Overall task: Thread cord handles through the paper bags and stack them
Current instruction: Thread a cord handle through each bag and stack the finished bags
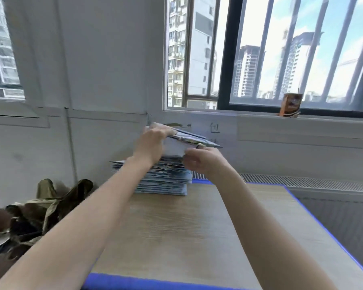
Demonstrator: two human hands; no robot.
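**Both hands on a folded bag, right over the stack**

So the person has both arms stretched out across the table [176, 237], a light wood top with blue edging. At the far end of it, up near the wall, sits a stack of bags [166, 181], flat folded paper bags piled up a bit unevenly, bluish white on the edges.

Above that pile they're holding one more folded bag [189, 141], tilted, with its far edge pointing right toward the window. The left hand [153, 143] grips the bag's left end, fingers curled over the top edge. The right hand [199, 162] is lower, at the near right corner, fingers curled in and pinching the underside. It's blurry there, so I can't make out any cord handle.

Off to the left, beside the table, there's a crumpled heap of olive and brown material [40, 210], can't tell what it is. A small orange and brown drink carton [290, 105] stands on the window ledge on the right, well away from the hands.
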